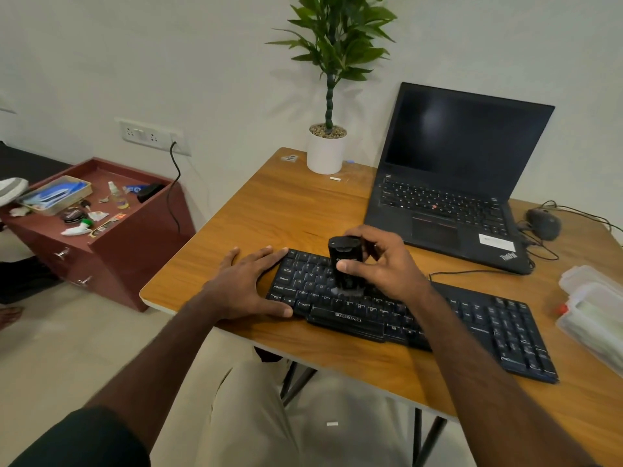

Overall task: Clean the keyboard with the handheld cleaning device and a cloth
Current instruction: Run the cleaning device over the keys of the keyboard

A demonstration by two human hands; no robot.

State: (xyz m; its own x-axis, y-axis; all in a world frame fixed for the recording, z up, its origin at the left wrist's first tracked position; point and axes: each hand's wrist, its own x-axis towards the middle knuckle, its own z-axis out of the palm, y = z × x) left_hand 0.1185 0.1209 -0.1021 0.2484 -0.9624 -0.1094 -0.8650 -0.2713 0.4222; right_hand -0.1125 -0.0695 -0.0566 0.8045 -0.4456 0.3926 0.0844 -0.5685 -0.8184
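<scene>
A black keyboard (478, 318) lies slanted across the wooden table (279, 210), its cable running off to the right. My right hand (381, 264) grips a black handheld cleaning device (344, 261) upright, with its lower end down on the letter keys at the keyboard's left half. My left hand (249, 284) lies flat against the keyboard's left end, thumb along the front edge and fingers along the back corner. No cloth shows in the frame.
An open black laptop (455, 183) stands behind the keyboard, with a mouse (543, 224) and cables to its right. A potted plant (326, 150) is at the table's back edge. Clear plastic boxes (593, 311) sit at the right. A red cabinet (111, 244) with clutter stands to the left.
</scene>
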